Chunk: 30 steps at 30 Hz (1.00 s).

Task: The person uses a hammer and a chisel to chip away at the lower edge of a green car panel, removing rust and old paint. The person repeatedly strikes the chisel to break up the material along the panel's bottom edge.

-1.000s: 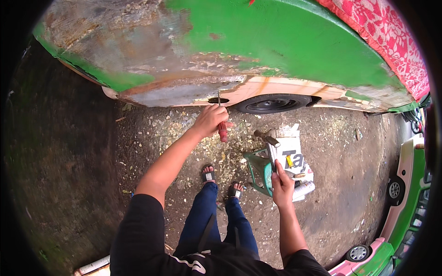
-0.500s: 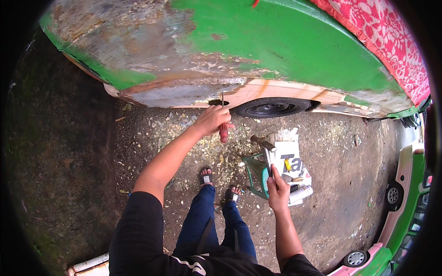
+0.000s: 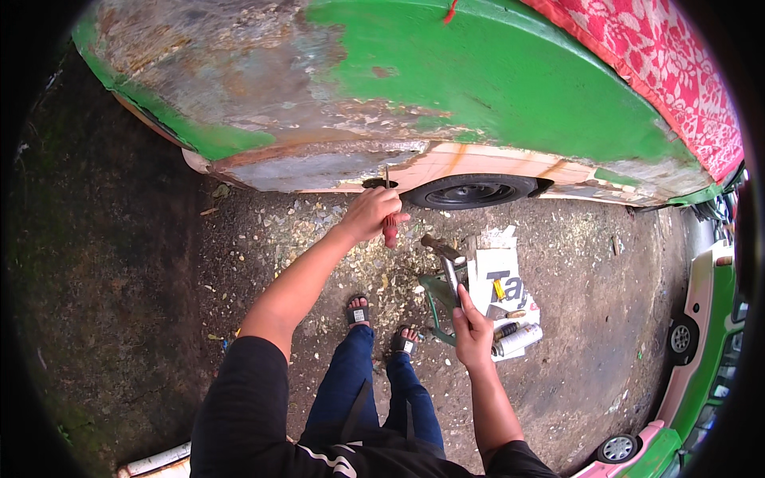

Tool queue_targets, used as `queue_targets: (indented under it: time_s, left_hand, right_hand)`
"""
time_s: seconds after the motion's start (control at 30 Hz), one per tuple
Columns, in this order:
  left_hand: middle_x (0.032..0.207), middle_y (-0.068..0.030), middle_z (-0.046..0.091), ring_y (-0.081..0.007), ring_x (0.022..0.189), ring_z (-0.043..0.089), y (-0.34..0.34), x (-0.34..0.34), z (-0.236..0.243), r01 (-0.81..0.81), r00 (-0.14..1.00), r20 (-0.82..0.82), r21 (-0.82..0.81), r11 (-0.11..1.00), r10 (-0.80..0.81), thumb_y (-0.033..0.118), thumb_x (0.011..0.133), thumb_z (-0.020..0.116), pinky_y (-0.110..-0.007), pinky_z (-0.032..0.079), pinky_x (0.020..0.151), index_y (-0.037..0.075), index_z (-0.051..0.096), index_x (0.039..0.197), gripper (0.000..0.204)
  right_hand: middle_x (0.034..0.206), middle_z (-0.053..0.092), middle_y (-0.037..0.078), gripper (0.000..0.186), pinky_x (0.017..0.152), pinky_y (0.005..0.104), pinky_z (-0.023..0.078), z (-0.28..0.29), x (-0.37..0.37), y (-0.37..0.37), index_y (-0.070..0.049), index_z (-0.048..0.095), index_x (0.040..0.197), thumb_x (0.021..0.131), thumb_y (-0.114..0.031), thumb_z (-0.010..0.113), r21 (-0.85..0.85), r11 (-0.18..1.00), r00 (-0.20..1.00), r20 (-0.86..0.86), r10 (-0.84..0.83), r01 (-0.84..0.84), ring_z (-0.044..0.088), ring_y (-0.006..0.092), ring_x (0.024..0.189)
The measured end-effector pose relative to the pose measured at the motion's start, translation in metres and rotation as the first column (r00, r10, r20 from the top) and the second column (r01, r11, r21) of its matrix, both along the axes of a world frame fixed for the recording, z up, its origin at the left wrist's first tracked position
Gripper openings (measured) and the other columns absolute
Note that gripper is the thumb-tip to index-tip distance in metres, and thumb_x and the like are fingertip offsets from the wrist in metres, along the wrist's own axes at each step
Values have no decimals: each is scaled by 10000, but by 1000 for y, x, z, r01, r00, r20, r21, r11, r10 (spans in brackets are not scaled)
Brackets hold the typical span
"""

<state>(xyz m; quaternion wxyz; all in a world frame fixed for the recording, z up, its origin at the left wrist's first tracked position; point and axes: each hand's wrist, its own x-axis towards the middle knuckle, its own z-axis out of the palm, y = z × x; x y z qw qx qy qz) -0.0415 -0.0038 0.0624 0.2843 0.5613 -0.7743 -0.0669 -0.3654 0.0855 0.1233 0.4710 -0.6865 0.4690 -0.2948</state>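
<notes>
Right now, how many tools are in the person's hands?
2: a red-handled tool in the left hand, partly covered by it, and a hammer in the right hand.

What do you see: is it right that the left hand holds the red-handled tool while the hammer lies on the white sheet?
Not quite: the hammer is not lying on the white sheet; the head view shows it held in the right hand. The left hand does hold the red-handled tool.
</notes>
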Motion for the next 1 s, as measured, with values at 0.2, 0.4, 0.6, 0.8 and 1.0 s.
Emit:
queue_targets:
  time_s: [0.2,0.4,0.6,0.8,1.0]
  left_hand:
    - [734,-64,522,-282,676,539,-8,-12,3,-130,982,-152,-106,986,113,204,865,674,-415,430,615,61,528,720,251]
    - [724,-60,523,-286,710,562,-15,-14,3,-171,972,-176,-73,983,156,240,892,637,-416,439,596,93,492,678,297]
    - [712,-84,510,-282,677,552,-19,-9,10,-240,943,-255,-83,967,212,179,888,630,-408,441,594,46,503,713,254]
    - [703,-105,514,-302,693,556,-23,-12,14,-240,941,-254,-39,970,223,179,902,613,-405,455,614,37,498,717,260]
    - [704,-44,589,-270,783,588,-30,-15,19,-213,944,-248,39,976,216,227,880,612,-404,456,714,88,555,688,244]
  right_hand:
    - [882,664,149,438,670,266,475,-2,29,-1,-33,563,1339,909,40,593,-379,925,984,145,102,-40,615,171,729]
    - [858,649,185,463,621,282,470,-20,46,-16,-56,556,1348,906,79,562,-368,925,991,60,121,-91,576,203,656]
    - [776,621,159,504,544,326,460,-25,51,-14,-51,541,1360,876,90,561,-414,910,995,65,71,-38,551,240,587]
    - [693,546,144,543,516,369,441,-24,52,-13,-46,539,1363,841,90,602,-637,768,967,229,114,60,538,283,549]
    - [732,584,148,561,516,355,441,-19,54,-16,-51,516,1381,847,98,595,-596,792,939,331,94,131,555,267,555]
